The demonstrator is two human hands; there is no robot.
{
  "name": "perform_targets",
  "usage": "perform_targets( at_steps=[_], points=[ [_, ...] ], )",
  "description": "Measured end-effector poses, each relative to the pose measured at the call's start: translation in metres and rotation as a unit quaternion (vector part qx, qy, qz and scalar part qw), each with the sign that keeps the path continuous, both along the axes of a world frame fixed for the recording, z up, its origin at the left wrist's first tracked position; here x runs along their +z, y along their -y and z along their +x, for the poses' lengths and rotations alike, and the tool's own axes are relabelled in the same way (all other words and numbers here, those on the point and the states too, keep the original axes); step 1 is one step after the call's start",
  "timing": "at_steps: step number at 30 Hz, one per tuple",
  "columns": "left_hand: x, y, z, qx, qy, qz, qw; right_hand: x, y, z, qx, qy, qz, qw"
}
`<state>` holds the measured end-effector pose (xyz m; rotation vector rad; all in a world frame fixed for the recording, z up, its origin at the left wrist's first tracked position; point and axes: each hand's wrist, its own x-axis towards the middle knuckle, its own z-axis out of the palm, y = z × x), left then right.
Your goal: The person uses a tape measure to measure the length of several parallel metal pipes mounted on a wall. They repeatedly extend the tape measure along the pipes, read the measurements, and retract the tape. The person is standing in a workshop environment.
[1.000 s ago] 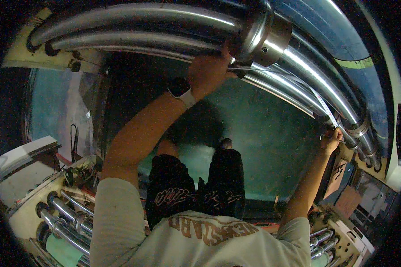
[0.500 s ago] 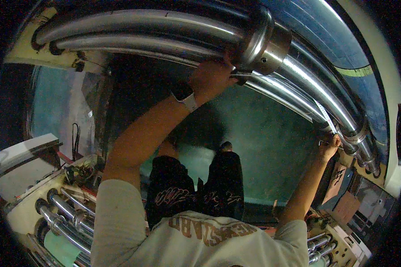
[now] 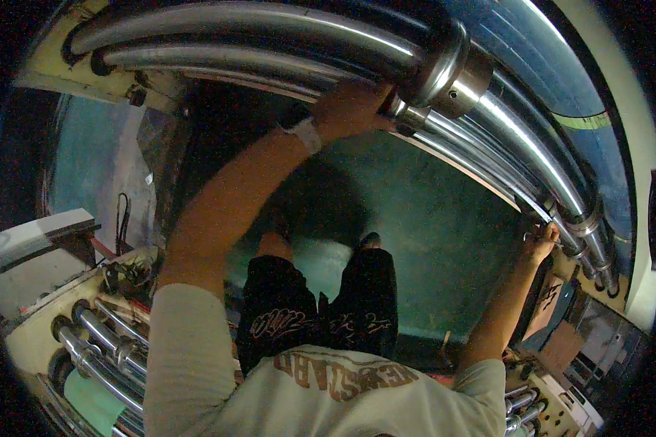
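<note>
My left hand (image 3: pixel 353 109) reaches up to the polished metal rollers, its fingers dark and blurred against a small collar (image 3: pixel 410 116) on the lower roller. Whether they grip anything is hidden. Above it sits a large metal collar (image 3: pixel 468 84) with a small hole. My right hand (image 3: pixel 541 244) is closed at the right end of the rollers, around the end of a thin pale measuring tape (image 3: pixel 538 210). The tape lies along the lower roller; its stretch toward my left hand cannot be made out. A small metal loop pokes out beside my right fingers.
Long steel rollers (image 3: pixel 270 22) curve across the top, below a big blue cylinder (image 3: pixel 554 65). A green floor (image 3: pixel 430 240) lies under my legs. More rollers (image 3: pixel 98 368) stand in a pale frame at lower left. A brown board (image 3: pixel 561 346) is at right.
The rollers have shifted slightly up and right in view. My left hand has turned and edged right, uncovering the small collar. The tape shows less of its face; my right hand stays closed.
</note>
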<state>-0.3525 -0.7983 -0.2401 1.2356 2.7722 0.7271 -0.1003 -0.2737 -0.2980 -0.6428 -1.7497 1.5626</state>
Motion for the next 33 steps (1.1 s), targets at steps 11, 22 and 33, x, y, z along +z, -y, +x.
perform_targets(
  at_steps=[11, 22, 33],
  points=[
    [-0.018, 0.010, -0.054, -0.227, 0.206, 0.095, 0.947, -0.008, 0.004, -0.005, -0.006, 0.039, 0.051, 0.998],
    [0.003, 0.004, -0.055, -0.187, 0.237, -0.046, 0.952, -0.001, 0.008, -0.010, 0.059, -0.037, -0.082, 0.994],
    [0.005, 0.003, -0.050, -0.180, 0.185, -0.055, 0.965, -0.015, -0.018, -0.005, -0.030, 0.050, 0.063, 0.996]
  ],
)
